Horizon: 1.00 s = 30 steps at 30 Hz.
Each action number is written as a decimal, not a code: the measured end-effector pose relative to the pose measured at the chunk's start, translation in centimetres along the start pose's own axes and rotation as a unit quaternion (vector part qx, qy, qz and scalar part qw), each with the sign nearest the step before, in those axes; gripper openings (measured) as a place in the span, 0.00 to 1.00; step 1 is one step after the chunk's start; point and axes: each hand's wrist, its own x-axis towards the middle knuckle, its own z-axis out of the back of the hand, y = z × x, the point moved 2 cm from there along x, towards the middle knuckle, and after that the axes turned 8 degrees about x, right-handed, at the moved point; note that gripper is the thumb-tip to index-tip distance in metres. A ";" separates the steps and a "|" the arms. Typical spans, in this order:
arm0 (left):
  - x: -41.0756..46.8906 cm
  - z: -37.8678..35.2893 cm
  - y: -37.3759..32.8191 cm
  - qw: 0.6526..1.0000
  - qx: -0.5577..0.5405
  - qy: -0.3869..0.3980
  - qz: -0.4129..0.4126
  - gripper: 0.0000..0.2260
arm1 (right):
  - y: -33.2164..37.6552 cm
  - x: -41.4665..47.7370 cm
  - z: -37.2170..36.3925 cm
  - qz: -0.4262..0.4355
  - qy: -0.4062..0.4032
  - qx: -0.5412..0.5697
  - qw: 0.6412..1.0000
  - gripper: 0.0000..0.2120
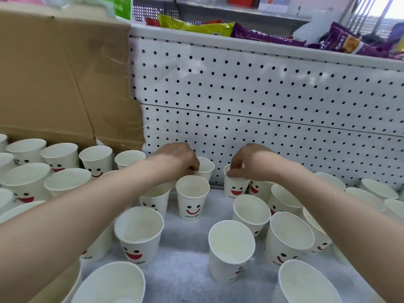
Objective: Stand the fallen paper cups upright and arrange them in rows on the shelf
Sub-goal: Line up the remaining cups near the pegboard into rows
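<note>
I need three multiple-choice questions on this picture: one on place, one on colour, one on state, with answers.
1. The cardboard box stands where? A. behind the left cups; B. front right; C. in the middle.
2. The mouth printed on the paper cups is: A. blue; B. red; C. green.
3. The right hand: A. hangs idle; B. lies flat; C. pinches one cup at the rim.
Answers: 1 A, it rises behind the left cups; 2 B, the smiles are red; 3 C, it grips a rim by the pegboard.
</note>
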 end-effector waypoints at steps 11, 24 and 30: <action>1.0 -0.7 -0.3 1.000 -0.018 -0.002 -0.026 0.07 | 0.8 1.2 -1.8 -0.010 0.016 -0.010 1.000 0.07; -4.9 4.0 -1.3 0.996 -0.085 0.004 -0.041 0.11 | 1.1 -6.3 2.0 0.022 0.115 0.044 0.992 0.02; -5.7 2.3 -3.1 0.996 -0.013 0.069 -0.048 0.08 | 2.0 -8.5 0.6 0.015 0.182 0.018 0.983 0.05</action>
